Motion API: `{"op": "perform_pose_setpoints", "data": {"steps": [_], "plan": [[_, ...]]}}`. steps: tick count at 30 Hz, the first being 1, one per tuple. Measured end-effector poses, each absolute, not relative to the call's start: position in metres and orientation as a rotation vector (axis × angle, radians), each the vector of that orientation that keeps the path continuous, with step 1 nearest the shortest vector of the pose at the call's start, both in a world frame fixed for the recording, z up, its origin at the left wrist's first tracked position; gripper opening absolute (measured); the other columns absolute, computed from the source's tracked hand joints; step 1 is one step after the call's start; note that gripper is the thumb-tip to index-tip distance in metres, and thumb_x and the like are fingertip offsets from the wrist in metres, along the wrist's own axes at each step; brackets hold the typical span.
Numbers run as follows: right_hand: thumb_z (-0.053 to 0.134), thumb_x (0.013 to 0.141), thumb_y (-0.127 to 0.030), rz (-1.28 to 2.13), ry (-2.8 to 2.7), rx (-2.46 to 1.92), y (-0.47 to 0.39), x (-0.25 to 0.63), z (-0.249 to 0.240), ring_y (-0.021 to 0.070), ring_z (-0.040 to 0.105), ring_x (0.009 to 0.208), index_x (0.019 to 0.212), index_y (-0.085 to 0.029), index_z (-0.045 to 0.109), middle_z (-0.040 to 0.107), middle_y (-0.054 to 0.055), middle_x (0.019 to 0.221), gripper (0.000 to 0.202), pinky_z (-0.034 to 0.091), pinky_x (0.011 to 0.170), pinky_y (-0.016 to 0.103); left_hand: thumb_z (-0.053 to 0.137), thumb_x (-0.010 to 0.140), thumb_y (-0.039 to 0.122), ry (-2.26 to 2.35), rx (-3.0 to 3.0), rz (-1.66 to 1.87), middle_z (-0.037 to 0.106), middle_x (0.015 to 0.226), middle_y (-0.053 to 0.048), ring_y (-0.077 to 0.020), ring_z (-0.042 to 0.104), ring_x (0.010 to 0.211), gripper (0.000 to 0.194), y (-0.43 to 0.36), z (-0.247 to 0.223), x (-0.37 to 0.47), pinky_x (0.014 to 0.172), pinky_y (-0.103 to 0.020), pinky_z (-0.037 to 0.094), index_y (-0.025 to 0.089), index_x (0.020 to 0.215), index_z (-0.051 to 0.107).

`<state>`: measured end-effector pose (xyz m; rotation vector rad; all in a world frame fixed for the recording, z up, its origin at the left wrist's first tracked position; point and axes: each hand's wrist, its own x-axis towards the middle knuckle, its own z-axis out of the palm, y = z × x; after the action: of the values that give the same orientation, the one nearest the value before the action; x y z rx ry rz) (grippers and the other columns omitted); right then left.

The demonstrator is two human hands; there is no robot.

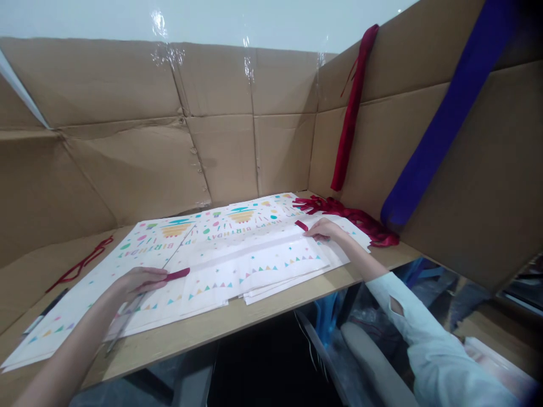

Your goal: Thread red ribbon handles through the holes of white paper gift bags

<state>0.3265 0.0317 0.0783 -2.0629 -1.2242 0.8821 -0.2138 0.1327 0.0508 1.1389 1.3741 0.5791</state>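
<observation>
Here's the left hand (142,279), grip pinched on a red strip (178,275) jutting rightward, its long axis running over the sheets (258,249) roughly towards the right hand (326,229); that grip is closed on a second strip (301,225), which pokes out leftward and slightly away.

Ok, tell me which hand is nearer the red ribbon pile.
Right. The right hand is just in front of the red ribbon pile; the left hand is farther off, to its left.
</observation>
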Motion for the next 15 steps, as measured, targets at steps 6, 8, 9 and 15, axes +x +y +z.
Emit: {"op": "perform_pose_setpoints", "data": {"steps": [6,8,9,15], "plan": [[0.078,0.058,-0.033,1.052,-1.248,-2.166,0.038,0.335,0.092,0.0056,0.030,0.038,0.050,-0.015,0.041,0.037,-0.002,0.041,0.042,0.020,0.036,0.021,0.083,0.039,0.013,1.425,1.073,0.545,0.068,0.078,-0.002,-0.0143,0.064,0.087,0.032,0.142,0.054,-0.212,0.086,-0.017,0.049,0.020,0.066,0.068],[0.078,0.059,-0.031,1.181,-1.198,-2.089,0.040,0.340,0.090,0.0039,0.024,0.037,0.051,-0.016,0.037,0.032,-0.005,0.041,0.044,0.017,0.035,0.020,0.083,0.037,0.011,1.421,1.046,0.563,0.068,0.076,-0.002,-0.0133,0.064,0.084,0.033,0.142,0.055,-0.211,0.084,-0.014,0.049,0.019,0.064,0.067],[0.078,0.059,-0.029,1.256,-1.170,-2.021,0.041,0.342,0.088,0.0030,0.021,0.038,0.053,-0.016,0.036,0.030,-0.006,0.042,0.044,0.015,0.035,0.020,0.083,0.037,0.010,1.416,1.040,0.578,0.068,0.075,-0.002,-0.0134,0.064,0.084,0.032,0.142,0.056,-0.210,0.083,-0.014,0.050,0.021,0.063,0.067],[0.076,0.062,-0.025,1.389,-1.139,-1.697,0.046,0.353,0.071,0.0018,0.013,0.040,0.057,-0.017,0.030,0.021,-0.010,0.044,0.047,0.011,0.036,0.017,0.082,0.046,0.014,1.420,1.053,0.662,0.067,0.073,-0.001,-0.0171,0.062,0.094,0.025,0.138,0.058,-0.210,0.083,-0.020,0.053,0.026,0.057,0.063]]}}
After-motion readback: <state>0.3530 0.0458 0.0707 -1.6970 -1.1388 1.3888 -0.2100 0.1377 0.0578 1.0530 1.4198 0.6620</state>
